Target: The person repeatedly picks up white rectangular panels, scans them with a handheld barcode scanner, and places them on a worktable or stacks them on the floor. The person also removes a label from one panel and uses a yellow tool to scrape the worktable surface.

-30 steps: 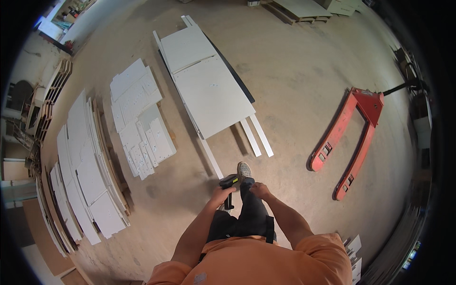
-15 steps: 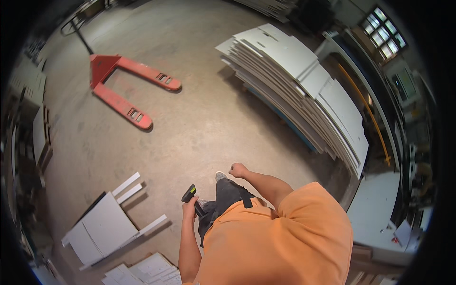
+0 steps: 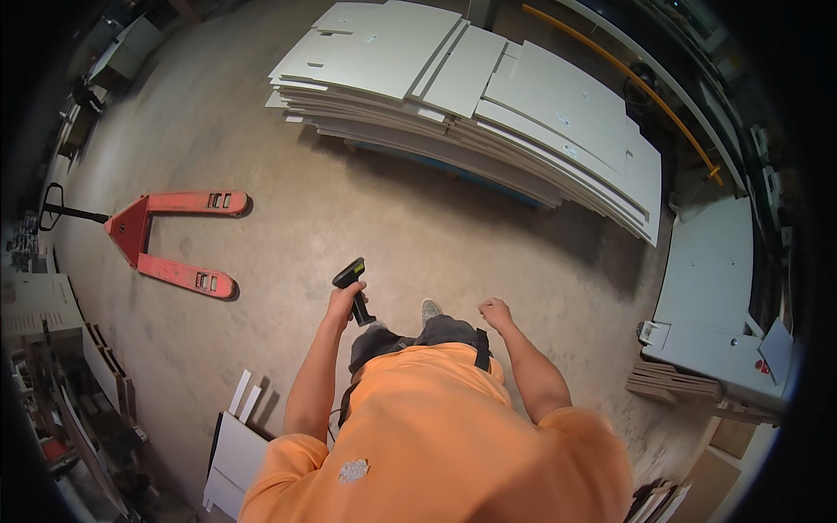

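Note:
In my left hand (image 3: 343, 302) is a black handheld barcode scanner (image 3: 350, 273) with a yellow-green patch on its head. My fingers wrap round its grip, and the head points up and away from me. My right hand (image 3: 495, 315) hangs in front of my right side, its fingers curled in loosely, and I see nothing in it. Beyond both hands lies a tall stack of flat white panels (image 3: 375, 52), raised off the floor on a blue base (image 3: 418, 159). Neither hand touches the stack.
A red pallet jack (image 3: 131, 231) stands at the left, forks toward the middle. White panels (image 3: 235, 458) lie at the lower left. At the right is a white worktable (image 3: 706, 270), with a stack of brown boards (image 3: 667, 381) below it. A yellow bar (image 3: 623, 70) runs along a machine behind.
My view has turned right: the panel stack now lies straight ahead and the pallet jack further left. My left hand has risen forward with the scanner. My right hand has shifted right.

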The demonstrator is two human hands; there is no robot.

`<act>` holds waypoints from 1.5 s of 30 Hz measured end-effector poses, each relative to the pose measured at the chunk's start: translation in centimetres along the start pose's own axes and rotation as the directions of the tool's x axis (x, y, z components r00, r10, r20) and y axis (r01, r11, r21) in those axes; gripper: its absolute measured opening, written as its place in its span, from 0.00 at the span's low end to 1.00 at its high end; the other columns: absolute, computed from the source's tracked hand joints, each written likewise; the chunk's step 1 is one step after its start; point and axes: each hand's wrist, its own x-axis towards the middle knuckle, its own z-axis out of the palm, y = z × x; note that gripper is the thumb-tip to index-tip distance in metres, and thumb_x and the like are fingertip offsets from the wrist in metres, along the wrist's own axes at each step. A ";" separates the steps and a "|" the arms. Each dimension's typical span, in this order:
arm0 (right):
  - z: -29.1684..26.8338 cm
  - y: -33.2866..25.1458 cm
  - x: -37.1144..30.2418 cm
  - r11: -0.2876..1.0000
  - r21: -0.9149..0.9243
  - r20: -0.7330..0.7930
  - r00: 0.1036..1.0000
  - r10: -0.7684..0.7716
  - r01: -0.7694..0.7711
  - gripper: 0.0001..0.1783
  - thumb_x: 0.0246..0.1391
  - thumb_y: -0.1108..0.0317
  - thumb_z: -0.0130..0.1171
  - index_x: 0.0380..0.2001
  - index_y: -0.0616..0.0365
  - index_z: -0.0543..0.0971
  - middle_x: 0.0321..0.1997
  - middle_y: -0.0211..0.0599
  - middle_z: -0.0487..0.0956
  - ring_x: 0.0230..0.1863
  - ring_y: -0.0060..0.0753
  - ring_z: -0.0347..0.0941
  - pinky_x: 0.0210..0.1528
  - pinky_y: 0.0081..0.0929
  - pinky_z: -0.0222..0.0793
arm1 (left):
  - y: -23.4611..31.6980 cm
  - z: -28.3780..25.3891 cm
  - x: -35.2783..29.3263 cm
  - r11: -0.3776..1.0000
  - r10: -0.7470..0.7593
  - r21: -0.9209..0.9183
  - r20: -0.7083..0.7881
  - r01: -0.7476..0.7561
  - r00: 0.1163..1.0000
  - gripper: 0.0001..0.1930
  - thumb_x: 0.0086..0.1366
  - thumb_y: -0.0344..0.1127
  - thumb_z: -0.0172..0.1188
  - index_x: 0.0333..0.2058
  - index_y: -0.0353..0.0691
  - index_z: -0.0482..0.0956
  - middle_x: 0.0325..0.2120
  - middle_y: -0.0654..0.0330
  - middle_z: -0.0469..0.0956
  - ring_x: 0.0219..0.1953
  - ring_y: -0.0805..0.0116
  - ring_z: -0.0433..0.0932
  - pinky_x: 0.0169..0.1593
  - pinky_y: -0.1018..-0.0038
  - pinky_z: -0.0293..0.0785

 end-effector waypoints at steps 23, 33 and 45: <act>-17.3 -15.6 12.3 0.927 0.273 -0.030 0.960 0.277 -0.259 0.12 0.60 0.64 0.53 0.32 0.62 0.80 0.30 0.30 0.79 0.30 0.24 0.73 0.32 0.23 0.68 | 41.9 15.8 40.0 0.874 0.130 -0.455 -0.125 -0.173 0.984 0.15 0.52 0.44 0.70 0.25 0.38 0.81 0.15 0.68 0.71 0.12 0.77 0.63 0.16 0.74 0.54; -29.8 -46.0 33.4 0.862 -0.264 -0.214 0.846 -0.489 0.432 0.18 0.56 0.63 0.60 0.45 0.65 0.77 0.43 0.50 0.80 0.46 0.45 0.77 0.50 0.36 0.71 | 35.5 9.6 34.4 0.944 0.095 -0.316 -0.029 -0.099 0.995 0.08 0.54 0.34 0.65 0.28 0.37 0.79 0.22 0.67 0.74 0.26 0.76 0.71 0.30 0.75 0.66; -25.5 -59.9 43.5 0.846 -0.511 0.006 0.984 -0.175 0.154 0.39 0.60 0.34 0.48 0.46 0.66 0.78 0.46 0.53 0.81 0.47 0.55 0.78 0.49 0.47 0.74 | 20.1 -5.6 10.5 0.901 -0.179 -0.419 -0.123 0.113 0.976 0.17 0.54 0.41 0.64 0.39 0.38 0.75 0.27 0.63 0.75 0.28 0.69 0.76 0.33 0.72 0.72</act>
